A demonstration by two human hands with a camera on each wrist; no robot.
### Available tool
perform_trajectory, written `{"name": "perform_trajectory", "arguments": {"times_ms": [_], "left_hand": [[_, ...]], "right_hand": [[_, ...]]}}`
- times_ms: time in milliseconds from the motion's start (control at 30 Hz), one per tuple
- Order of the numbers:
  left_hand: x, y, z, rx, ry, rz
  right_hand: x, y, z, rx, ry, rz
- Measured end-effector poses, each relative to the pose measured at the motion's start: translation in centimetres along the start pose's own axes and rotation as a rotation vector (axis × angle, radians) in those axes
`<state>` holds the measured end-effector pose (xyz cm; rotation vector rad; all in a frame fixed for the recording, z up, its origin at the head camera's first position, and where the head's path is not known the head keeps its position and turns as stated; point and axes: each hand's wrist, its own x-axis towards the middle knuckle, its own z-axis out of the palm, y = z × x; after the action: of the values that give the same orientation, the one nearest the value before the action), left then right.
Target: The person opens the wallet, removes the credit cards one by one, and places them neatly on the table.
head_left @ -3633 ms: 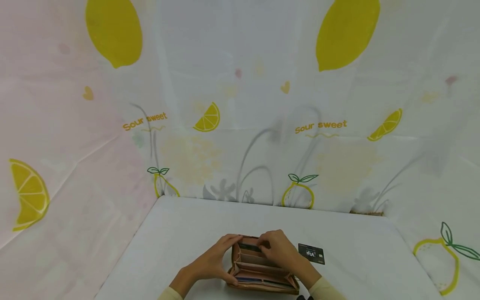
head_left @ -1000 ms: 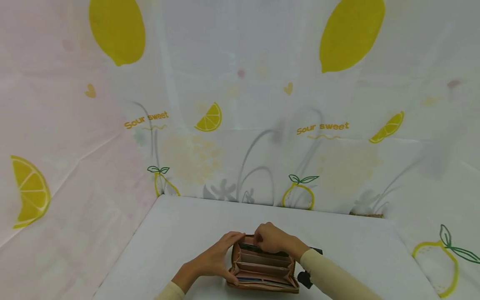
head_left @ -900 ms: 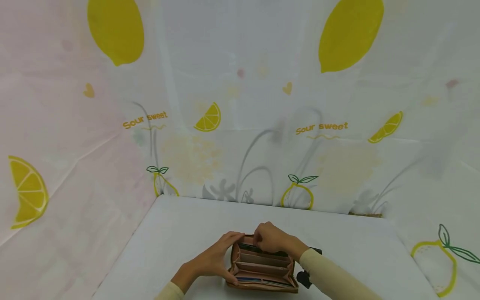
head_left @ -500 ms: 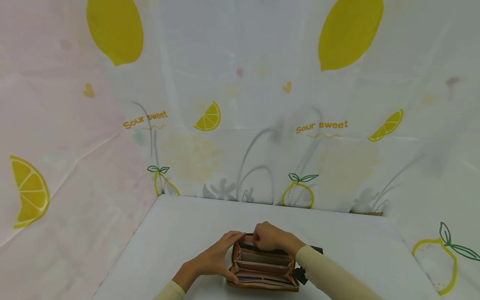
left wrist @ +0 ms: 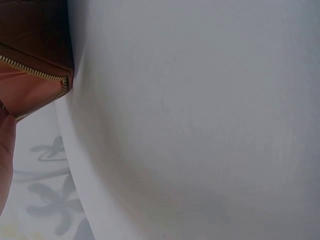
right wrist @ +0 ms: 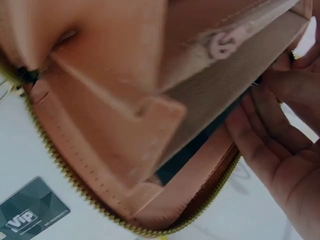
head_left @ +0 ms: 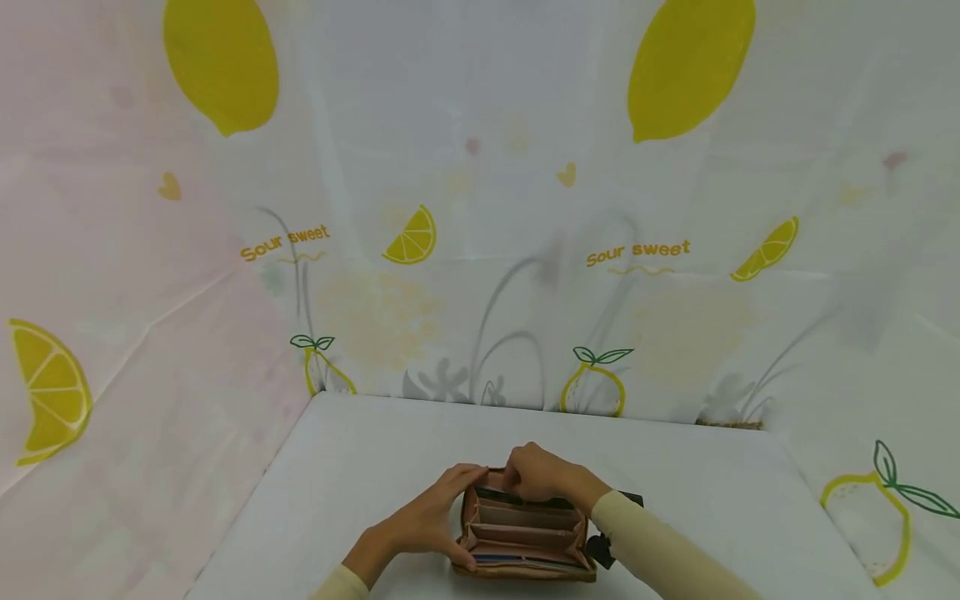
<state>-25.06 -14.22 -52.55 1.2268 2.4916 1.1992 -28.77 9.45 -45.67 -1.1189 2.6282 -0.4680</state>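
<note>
An unzipped brown wallet with a pinkish-tan inside and a brass zipper lies spread on the table. My left hand grips its left side, thumb at the near corner and fingers at the far edge; in the left wrist view only part of a finger shows beside the zipped corner. At the far compartment, my right hand has curled fingers down in the slot. The right wrist view shows those fingers pinching at the edge of a dark green card, mostly hidden behind a divider.
A dark card printed "Vip" lies on the white table right of the wallet, mostly covered by my right sleeve in the head view. Blue-edged flat items sit in the near pocket. Lemon-printed sheets wall the table.
Since the oldest frame, my right hand has shifted slightly left and away along the far slot, and its forearm now hides most of the Vip card. The left hand keeps its grip.
</note>
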Motion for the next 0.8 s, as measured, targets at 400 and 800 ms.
{"name": "perform_trajectory", "arguments": {"times_ms": [400, 800], "left_hand": [[-0.3, -0.1, 0.2, 0.014, 0.005, 0.01], [-0.3, -0.1, 0.2, 0.007, 0.011, 0.02]], "right_hand": [[-0.1, -0.1, 0.5, -0.009, 0.124, -0.028], [-1.1, 1.7, 1.4, 0.245, 0.16, -0.01]]}}
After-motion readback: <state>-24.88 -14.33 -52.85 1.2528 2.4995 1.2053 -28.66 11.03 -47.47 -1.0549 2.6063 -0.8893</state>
